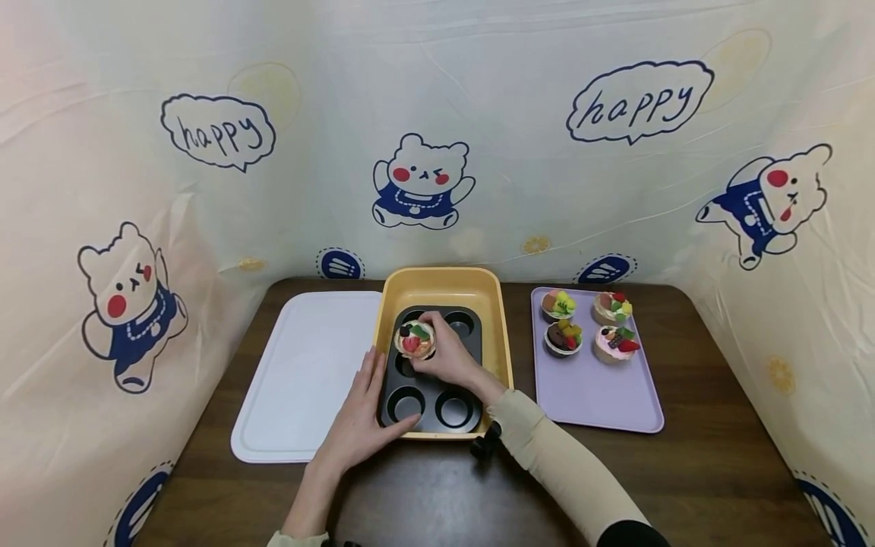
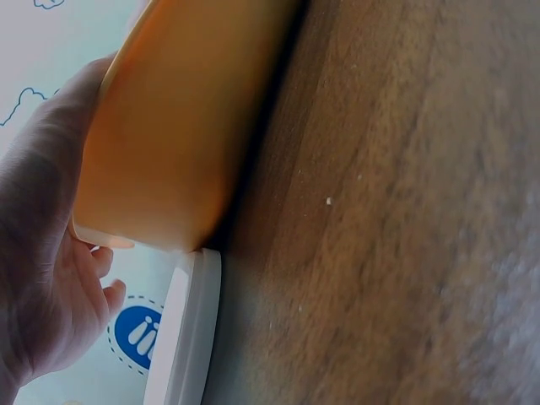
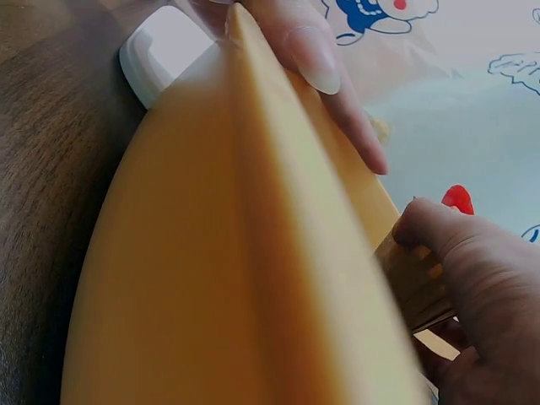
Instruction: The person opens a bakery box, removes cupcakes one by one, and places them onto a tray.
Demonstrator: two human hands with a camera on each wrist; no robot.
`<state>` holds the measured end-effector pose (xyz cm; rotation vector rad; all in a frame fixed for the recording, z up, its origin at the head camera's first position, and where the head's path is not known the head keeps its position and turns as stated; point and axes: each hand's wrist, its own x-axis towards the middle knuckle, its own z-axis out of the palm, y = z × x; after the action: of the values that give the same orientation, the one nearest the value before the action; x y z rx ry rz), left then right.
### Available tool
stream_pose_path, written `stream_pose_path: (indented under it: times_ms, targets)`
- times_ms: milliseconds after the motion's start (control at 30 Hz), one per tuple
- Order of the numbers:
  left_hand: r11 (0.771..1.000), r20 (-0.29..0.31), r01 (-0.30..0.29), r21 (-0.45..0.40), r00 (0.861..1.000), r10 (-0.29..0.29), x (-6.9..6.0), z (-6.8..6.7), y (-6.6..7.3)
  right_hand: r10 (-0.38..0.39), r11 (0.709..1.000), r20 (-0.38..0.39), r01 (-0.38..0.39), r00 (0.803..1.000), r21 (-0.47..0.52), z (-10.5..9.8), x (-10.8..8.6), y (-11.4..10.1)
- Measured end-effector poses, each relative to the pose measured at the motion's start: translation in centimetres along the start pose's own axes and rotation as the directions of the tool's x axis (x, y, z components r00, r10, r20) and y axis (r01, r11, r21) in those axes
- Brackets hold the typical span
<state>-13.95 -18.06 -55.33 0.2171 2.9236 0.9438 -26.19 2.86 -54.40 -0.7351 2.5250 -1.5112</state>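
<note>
My right hand (image 1: 447,355) pinches a fruit-topped cupcake (image 1: 414,339) over the left middle part of a dark muffin tin (image 1: 431,401). In the right wrist view, the fingers hold the side of its brown wrapper (image 3: 419,291), and red topping shows above them. The muffin tin sits inside a yellow rectangular tray (image 1: 444,279). My left hand (image 1: 358,425) rests on this tray's near left corner, its fingers extended along the left rim and the thumb across the near side. In the left wrist view, that hand lies against the yellow wall (image 2: 169,135).
Left of the yellow tray lies a white tray (image 1: 301,372). To the right, a lilac tray (image 1: 595,399) carries several cupcakes (image 1: 617,344) at its far end. Everything stands on a brown wooden table (image 1: 704,456), with a printed curtain (image 1: 519,182) behind and at both sides.
</note>
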Motion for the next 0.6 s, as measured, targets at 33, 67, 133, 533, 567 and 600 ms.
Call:
stream_pose_path:
  times_ms: [33,67,133,533,567,600]
  targets:
    - [1.000,-0.003,-0.005,0.000,1.000,0.005,0.0,0.0,0.0,-0.003,1.000,-0.009,0.003,1.000,0.009,0.0,0.0,0.0]
    - [1.000,-0.006,-0.010,0.001,1.000,0.010,0.0,0.0,0.0,-0.003,1.000,-0.017,0.003,1.000,0.017,-0.1,0.0,0.0]
    - [1.000,-0.015,-0.023,0.002,1.000,0.023,0.0,-0.1,0.0,-0.003,1.000,-0.034,0.004,0.999,0.031,-0.1,0.0,0.0]
    - [0.999,-0.032,-0.045,0.003,0.998,0.045,-0.3,-0.2,0.0,0.101,0.982,-0.121,-0.079,0.988,0.169,-0.8,0.3,-1.0]
    - [0.999,-0.031,-0.044,0.001,0.999,0.044,-0.3,-0.2,0.0,0.106,0.980,-0.124,-0.083,0.987,0.180,-0.9,0.4,-1.3]
    - [0.999,-0.027,-0.040,0.000,0.999,0.040,-0.3,-0.2,0.0,0.112,0.978,-0.123,-0.087,0.986,0.192,-1.1,0.4,-1.6]
